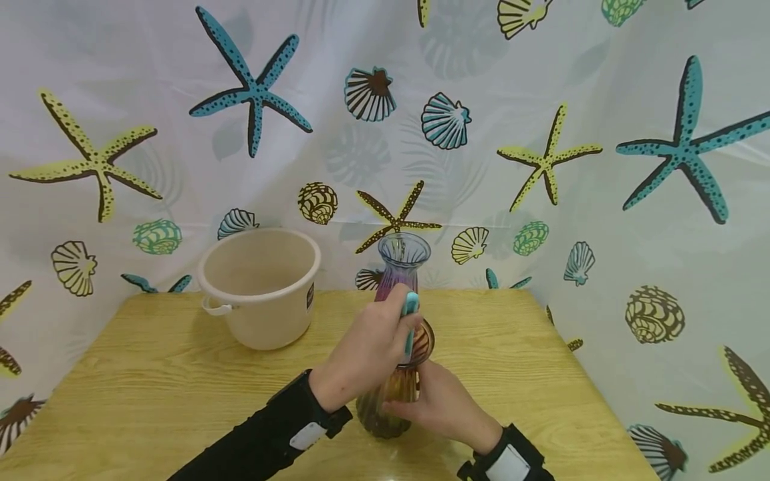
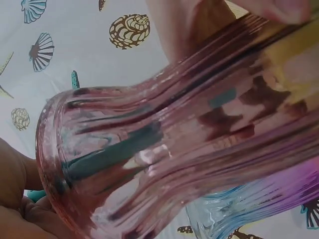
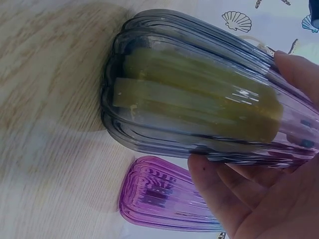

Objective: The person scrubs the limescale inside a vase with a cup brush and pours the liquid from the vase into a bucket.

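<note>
A ribbed glass vase (image 1: 375, 415), tinted amber to smoky grey, leans with its base on the table and its flared mouth toward the back. My right hand (image 1: 448, 404) grips its side, thumb and fingers around the glass. Above the mouth my left hand (image 1: 368, 342) holds the teal handle (image 1: 411, 306) of a sponge brush, which runs down into the vase. Through the glass in the right wrist view, its yellow sponge head (image 3: 199, 99) shows inside. Just behind stands a second ribbed vase (image 1: 404, 257), blue at the mouth and purple below, partly hidden by my left hand.
A cream bucket (image 1: 267, 327) with a side handle stands at the back left of the wooden table (image 1: 150, 394). A white curtain (image 1: 469, 40) printed with starfish and shells hangs behind and along both sides.
</note>
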A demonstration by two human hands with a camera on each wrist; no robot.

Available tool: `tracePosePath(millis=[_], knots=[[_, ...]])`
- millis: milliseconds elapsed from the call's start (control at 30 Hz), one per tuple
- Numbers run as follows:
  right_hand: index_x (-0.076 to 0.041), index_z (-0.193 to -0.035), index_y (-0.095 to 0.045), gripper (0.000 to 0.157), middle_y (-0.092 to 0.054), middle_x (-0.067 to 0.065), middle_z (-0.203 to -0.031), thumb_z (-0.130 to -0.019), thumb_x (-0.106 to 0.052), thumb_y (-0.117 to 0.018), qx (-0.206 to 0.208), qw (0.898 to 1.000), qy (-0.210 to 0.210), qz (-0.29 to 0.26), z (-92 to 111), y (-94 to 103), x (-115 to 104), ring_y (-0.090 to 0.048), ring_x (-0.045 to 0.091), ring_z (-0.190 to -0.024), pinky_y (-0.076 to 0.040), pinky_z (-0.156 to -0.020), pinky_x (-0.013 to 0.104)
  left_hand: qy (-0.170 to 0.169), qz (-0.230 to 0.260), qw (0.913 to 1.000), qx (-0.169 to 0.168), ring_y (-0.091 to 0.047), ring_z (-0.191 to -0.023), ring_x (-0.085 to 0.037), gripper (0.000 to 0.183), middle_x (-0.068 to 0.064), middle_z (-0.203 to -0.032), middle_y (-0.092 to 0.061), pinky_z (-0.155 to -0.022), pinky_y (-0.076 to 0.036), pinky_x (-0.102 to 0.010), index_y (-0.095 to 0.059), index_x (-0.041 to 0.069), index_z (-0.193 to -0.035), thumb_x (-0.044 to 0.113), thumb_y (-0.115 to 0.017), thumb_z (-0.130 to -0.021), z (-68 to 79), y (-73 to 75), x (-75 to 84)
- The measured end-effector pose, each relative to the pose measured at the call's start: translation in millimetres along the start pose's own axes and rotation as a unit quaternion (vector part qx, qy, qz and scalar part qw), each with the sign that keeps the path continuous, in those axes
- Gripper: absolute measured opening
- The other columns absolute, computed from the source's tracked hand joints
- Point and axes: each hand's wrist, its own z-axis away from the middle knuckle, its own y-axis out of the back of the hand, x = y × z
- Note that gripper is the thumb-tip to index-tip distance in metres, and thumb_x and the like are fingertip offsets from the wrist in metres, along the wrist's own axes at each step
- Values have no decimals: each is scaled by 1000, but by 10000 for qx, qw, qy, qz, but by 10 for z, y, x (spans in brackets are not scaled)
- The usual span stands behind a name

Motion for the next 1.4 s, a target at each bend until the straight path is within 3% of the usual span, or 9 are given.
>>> tracePosePath(millis=[167, 300, 400, 500, 633, 733, 1033, 1400], knots=[[-25, -146, -26, 87, -55, -7, -125, -77, -57, -70, 4, 10000, -32, 39, -5, 10, 5, -53, 7, -104, -52, -81, 40, 82, -253, 9992, -303, -48, -53, -7, 10, -2, -67, -45, -43, -39, -16, -39, 8, -97, 14, -45, -101, -34, 68, 21], [-26, -141, -32, 81, -56, -9, -122, -77, -57, -70, 58, 10000, -54, 26, -9, 8, 7, -53, 6, -103, -52, -79, 39, -30, -664, 9960, -604, -42, -45, -8, 11, 0, -60, -36, -41, -31, -17, -38, 7, -95, 15, -43, -102, -73, 121, 77], [-27, -139, -33, 79, -56, -11, -120, -76, -56, -72, 65, 10000, -21, -15, -17, -3, 2, -53, 5, -101, -51, -79, 38, -144, -865, 9935, -731, -41, -42, -6, 10, 3, -56, -36, -39, -32, -16, -39, 8, -96, 16, -43, -102, -72, 117, 119], [-27, -139, -33, 79, -57, -11, -118, -77, -55, -72, 47, 10000, 22, -29, -22, -6, -8, -54, 5, -99, -52, -77, 38, -409, -1012, 9914, -727, -41, -42, -5, 10, 3, -56, -37, -40, -33, -15, -41, 9, -96, 16, -46, -102, -48, 85, 130], [-27, -139, -33, 80, -56, -10, -119, -76, -56, -72, 69, 10000, -26, 35, -22, 8, -18, -54, 6, -98, -52, -77, 38, -801, -998, 9909, -416, -43, -48, -5, 8, 3, -60, -40, -46, -38, -16, -42, 9, -97, 13, -49, -100, -22, 42, 86], [-26, -140, -32, 82, -56, -10, -120, -76, -56, -72, 75, 9999, -97, 54, -18, 16, -20, -53, 6, -101, -51, -80, 38, -882, -874, 9921, -177, -47, -54, -5, 9, 2, -63, -42, -51, -43, -18, -42, 8, -99, 9, -51, -99, -3, 29, 27], [-26, -146, -25, 89, -55, -8, -125, -76, -58, -70, 17, 9998, -205, -79, 4, 0, -8, -53, 7, -104, -51, -80, 40, -283, -211, 9992, 169, -44, -50, -7, 9, -3, -67, -42, -42, -37, -19, -40, 7, -99, 11, -48, -100, 18, 10, -92], [-29, -149, -17, 93, -53, -7, -128, -78, -56, -70, 2, 10000, 9, -86, 7, -8, 7, -53, 8, -102, -52, -76, 38, -172, 21, 9998, 46, -48, -55, -6, 10, -2, -69, -46, -43, -42, -18, -40, 10, -98, 14, -48, -100, -5, -12, -63]])
